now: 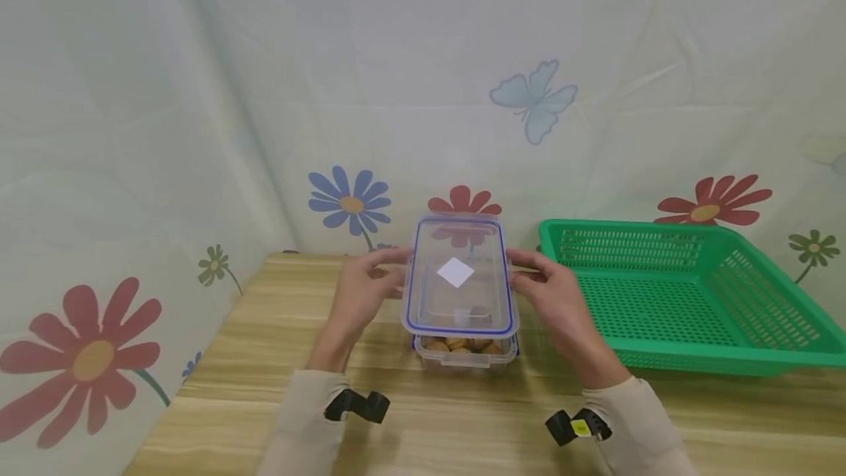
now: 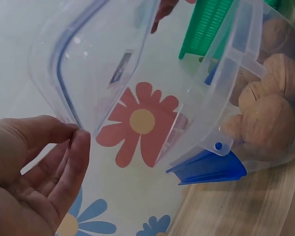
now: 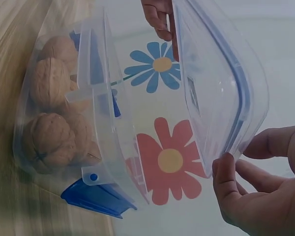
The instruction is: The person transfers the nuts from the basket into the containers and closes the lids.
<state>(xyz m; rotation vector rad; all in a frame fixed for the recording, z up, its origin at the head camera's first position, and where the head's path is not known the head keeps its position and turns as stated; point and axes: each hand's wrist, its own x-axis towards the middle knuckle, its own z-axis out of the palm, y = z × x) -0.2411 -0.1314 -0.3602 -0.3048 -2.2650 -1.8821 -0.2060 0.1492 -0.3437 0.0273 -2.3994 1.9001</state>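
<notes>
Between both hands a clear plastic lid [image 1: 456, 307] with a blue seal is held tilted above a clear food container [image 1: 465, 360]. My left hand [image 1: 366, 289] pinches its left edge between thumb and fingers. On the opposite edge, my right hand [image 1: 551, 296] pinches it the same way. A white diamond-shaped label [image 1: 455, 272] is stuck on the lid. Inside the container lie several walnuts [image 2: 268, 118], and its blue side clips [image 2: 206, 167] hang outward. In the wrist views a gap separates the lid from the container's rim [image 3: 120, 132].
A green perforated plastic basket [image 1: 661, 355] stands to the right of the container. The wooden table [image 1: 258, 380] runs back to a white curtain [image 1: 396, 79] printed with flowers and a butterfly.
</notes>
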